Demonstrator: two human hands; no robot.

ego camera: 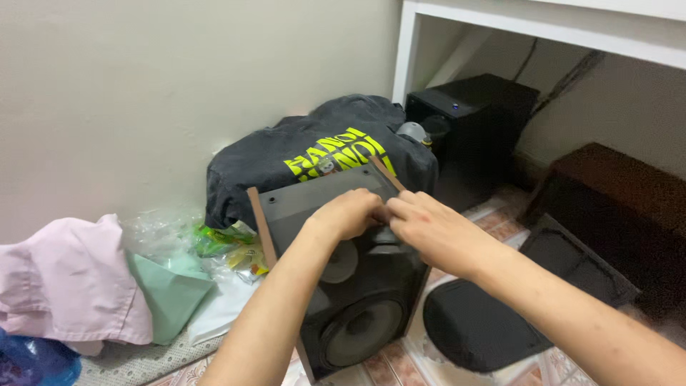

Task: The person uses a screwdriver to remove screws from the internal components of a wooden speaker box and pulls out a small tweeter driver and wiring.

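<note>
Left hand (348, 213) and right hand (429, 229) meet fingertip to fingertip on the speaker (343, 286) front. Both are narrowly pinched; the item gripped cannot be told. Forearms enter from 5 and 7 o'clock.

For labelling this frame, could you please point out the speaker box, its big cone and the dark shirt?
speaker box (286, 207): head view, upper front panel.
big cone (361, 332): head view, cone's middle.
dark shirt (243, 171): head view, left fabric.

Black speaker (357, 300), brown-edged; pink cloth (64, 286)
</note>
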